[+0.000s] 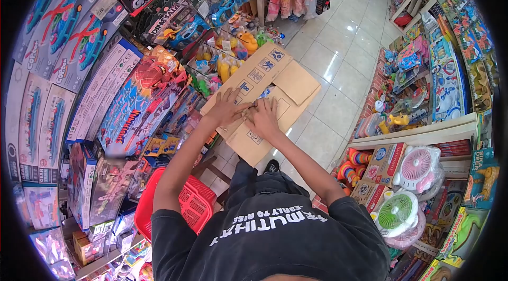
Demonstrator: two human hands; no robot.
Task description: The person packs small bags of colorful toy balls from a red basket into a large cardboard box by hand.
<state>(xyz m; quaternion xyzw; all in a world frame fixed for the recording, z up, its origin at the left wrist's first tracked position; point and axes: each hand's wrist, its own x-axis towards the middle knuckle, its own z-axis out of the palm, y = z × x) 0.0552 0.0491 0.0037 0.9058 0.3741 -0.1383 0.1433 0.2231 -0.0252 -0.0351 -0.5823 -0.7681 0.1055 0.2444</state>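
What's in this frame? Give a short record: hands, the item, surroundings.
place: shop aisle with a tiled floor
left: left hand spread on the cardboard box
right: right hand on the same box, next to the left; grip unclear
box: flaps open, handling symbols printed on it
left side: red basket by the person's left arm; shelves of boxed toys
right side: shelf with a pink fan and more packaged toys
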